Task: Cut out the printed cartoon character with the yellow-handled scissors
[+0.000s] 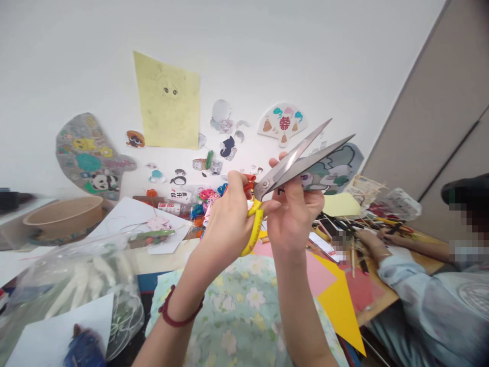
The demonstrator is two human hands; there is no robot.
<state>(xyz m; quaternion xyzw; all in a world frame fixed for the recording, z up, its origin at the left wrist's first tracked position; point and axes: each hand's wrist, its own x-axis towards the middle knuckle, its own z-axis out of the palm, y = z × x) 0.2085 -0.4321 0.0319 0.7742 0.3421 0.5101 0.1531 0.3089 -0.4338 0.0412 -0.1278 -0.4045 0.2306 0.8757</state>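
Observation:
A large pair of scissors (267,182) is held up in front of me, blades spread and pointing up to the right. My left hand (231,219) is closed around its handles, one orange-red and one yellow. Close beside it, my right hand (292,214) is bent up against the blades near the pivot, its fingers curled behind them with some fingertips showing above. Whether anything small is also in its fingers is hidden. A dark red band circles my left wrist. Below both hands lies floral green fabric (229,300).
Yellow paper (340,306) and pink paper (319,275) lie on the right. At left are a clear plastic bag (130,285), white paper (126,219) and a tan basin (63,219). Cutouts hang on the wall. A co-worker's hands (372,242) are at the right.

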